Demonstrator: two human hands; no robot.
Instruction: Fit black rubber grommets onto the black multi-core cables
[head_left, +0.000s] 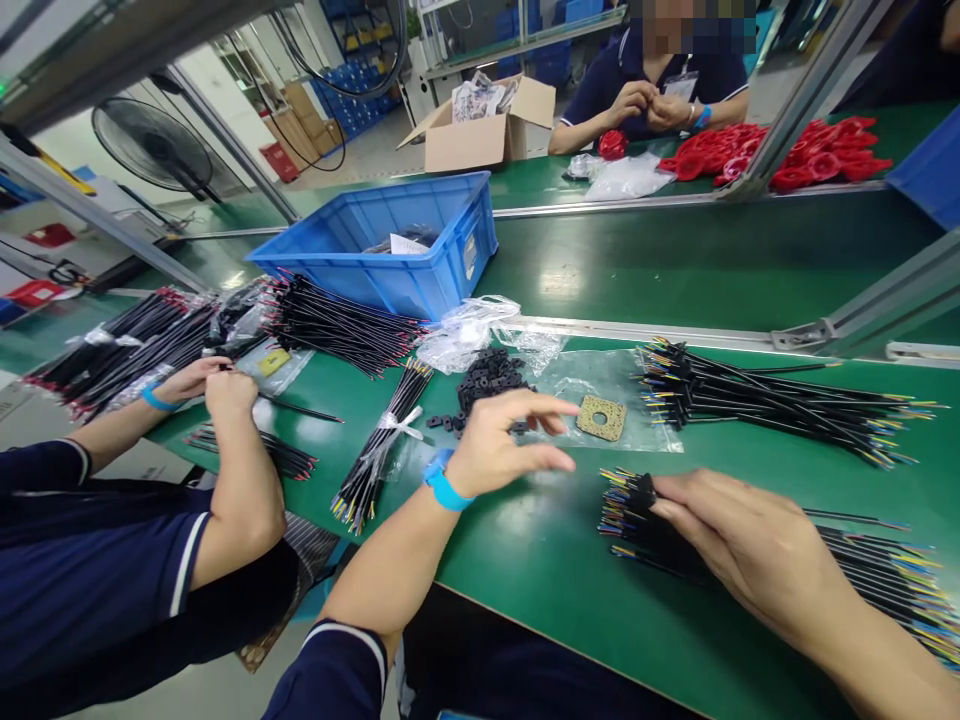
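Observation:
My left hand (504,447) hovers over the green table, thumb and fingers apart, with nothing in it. Just beyond it lies a pile of small black plastic clips (487,378). To its right, a yellowish square sponge with a round hole (589,428) rests on a clear plastic bag (551,372). My right hand (757,555) pinches a black clip (642,491) between thumb and fingers, at the wire ends of a bundle of black cables (874,575). The palm hides much of that bundle. Behind it lies another bundle of black cables with coloured wire ends (780,395).
A tied cable bundle (382,440) lies left of the clips, near a blue crate (450,255). At left a co-worker's hands (225,385) work over cables. Across the table another person's hands (652,105) are near red parts (817,155). A metal post (795,100) rises at right.

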